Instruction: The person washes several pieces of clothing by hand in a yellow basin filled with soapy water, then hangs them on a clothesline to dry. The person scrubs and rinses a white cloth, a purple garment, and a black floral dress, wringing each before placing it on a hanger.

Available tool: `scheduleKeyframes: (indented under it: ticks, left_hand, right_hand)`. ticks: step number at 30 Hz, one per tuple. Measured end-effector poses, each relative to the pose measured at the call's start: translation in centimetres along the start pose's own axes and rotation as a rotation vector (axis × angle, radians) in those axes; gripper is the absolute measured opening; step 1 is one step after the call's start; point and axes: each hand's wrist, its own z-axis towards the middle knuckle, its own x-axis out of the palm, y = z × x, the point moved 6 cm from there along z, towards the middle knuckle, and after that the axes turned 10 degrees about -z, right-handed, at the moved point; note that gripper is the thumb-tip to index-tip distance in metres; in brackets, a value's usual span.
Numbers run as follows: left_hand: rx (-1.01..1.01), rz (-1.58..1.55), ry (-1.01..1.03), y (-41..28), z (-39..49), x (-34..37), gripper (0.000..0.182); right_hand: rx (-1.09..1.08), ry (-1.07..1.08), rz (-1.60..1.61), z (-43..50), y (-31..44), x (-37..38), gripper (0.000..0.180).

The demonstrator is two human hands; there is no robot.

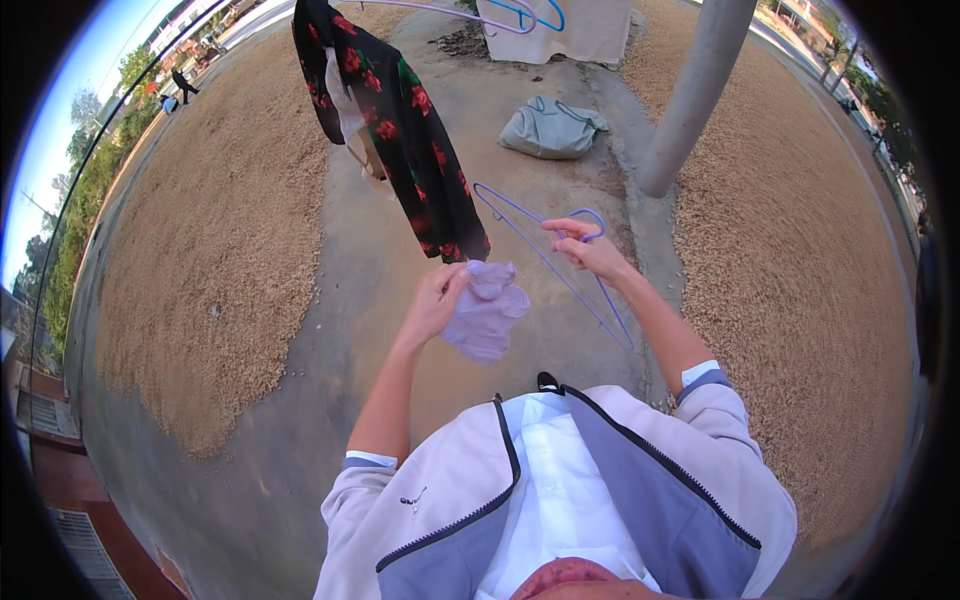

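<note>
My left hand (435, 302) pinches a crumpled lavender cloth (489, 313), which hangs from the fingers. In my right hand (589, 251) is a purple clothes hanger (541, 255), held near its hook and tilted, with the index finger stretched out to the left. The hanger and the cloth are apart. Just beyond my left hand hangs a black garment with red flowers (405, 135), its lower end close above that hand. A pale cloth (345, 101) shows beside it. What my cloth is exactly cannot be told from its folds.
Purple and blue hangers (517, 15) hang at the top, before a pale sheet (559, 37). A grey-green sack (553, 127) lies on the concrete near a grey pole (694, 97). Spread tan crops, perhaps peanuts, cover the ground left (217, 262) and right (795, 300). Distant people (180, 84) stand far left.
</note>
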Motion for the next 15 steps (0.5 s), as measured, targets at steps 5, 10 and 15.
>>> scheduleKeyframes:
  ticks: [5, 10, 15]
  left_hand:
    - [-0.026, 0.107, 0.008, -2.2, 0.5, 1.3, 0.033]
    - [-0.092, -0.002, 0.075, -1.9, 1.5, 3.8, 0.035]
    - [-0.071, 0.059, 0.200, 0.8, 2.5, 6.0, 0.022]
  right_hand:
    - [-0.206, 0.108, 0.157, -1.8, 6.9, -0.6, 0.056]
    - [-0.399, -0.007, -0.116, -1.4, 16.2, -2.2, 0.044]
    - [-0.528, -0.201, -0.346, 3.9, 26.5, -3.7, 0.035]
